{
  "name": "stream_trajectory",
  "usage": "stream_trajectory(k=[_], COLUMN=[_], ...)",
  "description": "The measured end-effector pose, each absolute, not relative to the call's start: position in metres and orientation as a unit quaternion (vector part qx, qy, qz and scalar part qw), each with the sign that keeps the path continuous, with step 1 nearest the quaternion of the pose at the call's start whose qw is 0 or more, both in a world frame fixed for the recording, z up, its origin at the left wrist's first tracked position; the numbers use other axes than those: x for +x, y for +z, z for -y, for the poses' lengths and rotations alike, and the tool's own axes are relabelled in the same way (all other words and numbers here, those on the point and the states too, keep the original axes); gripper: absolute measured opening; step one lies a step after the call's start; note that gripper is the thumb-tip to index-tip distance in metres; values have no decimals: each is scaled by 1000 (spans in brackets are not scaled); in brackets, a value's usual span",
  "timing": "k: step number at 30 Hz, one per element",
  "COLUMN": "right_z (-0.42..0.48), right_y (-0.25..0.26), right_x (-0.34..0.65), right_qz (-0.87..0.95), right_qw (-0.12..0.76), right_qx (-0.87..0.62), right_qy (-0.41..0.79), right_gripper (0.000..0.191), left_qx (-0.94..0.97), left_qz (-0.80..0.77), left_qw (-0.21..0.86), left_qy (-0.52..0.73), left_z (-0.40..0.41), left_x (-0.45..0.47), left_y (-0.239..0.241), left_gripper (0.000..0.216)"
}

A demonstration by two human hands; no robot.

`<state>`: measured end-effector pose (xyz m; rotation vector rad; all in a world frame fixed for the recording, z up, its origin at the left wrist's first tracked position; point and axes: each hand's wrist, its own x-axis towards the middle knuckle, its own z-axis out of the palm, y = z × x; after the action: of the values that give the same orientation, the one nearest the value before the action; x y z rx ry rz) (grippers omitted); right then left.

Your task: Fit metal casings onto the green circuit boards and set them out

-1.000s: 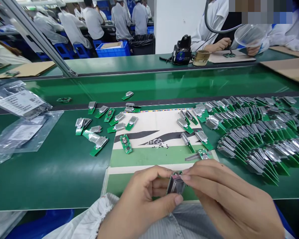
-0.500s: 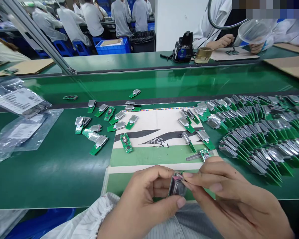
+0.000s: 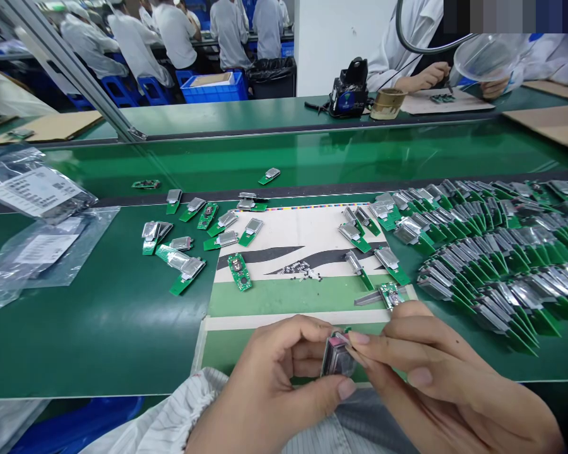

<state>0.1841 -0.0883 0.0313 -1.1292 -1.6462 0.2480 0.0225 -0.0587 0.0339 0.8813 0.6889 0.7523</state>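
Note:
Low in the middle, my left hand [image 3: 284,384] holds a small circuit board with a silvery display module [image 3: 337,358] upright between thumb and fingers. My right hand [image 3: 435,372] is closed in a pinch at the top edge of that module; what its fingertips hold is too small to make out. Just beyond my right fingers lie a circuit board [image 3: 390,294] and a grey pointed strip [image 3: 368,299]. A scatter of tiny black and white parts [image 3: 303,271] rests on the printed sheet [image 3: 265,299] in front of my hands.
Many boards with display modules [image 3: 492,258] stand in dense rows at right. Several loose boards [image 3: 184,261] lie left of centre. Plastic bags [image 3: 52,252] are far left. Behind runs a green belt [image 3: 208,154], with a co-worker's hand [image 3: 426,77] beyond it.
Two boards on the green belt at the back have shifted to the right. My hands keep nearly the same hold, with the right hand a little lower and further right.

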Motion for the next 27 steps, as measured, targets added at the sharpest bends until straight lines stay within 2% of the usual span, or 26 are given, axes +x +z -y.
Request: stream_trajectory(k=[7,14,22,27], right_z=[90,87,85,85], right_y=[33,23,20,21], right_x=[185,181,179,181], right_qz=[689,582,526,556], right_qw=[537,633,651,636], right_qx=[-469,-446,-425,-428], right_qy=[125,248,346,320], right_gripper=[29,34,27,30], left_qx=[416,455,440,473], left_qz=[-329,-349,-322,-348], left_qw=[775,738,759,728], left_qy=[344,356,357,354], left_z=[61,59,59,60], left_x=[23,23,24,22], left_y=[32,33,33,33], left_gripper=[23,23,27,23])
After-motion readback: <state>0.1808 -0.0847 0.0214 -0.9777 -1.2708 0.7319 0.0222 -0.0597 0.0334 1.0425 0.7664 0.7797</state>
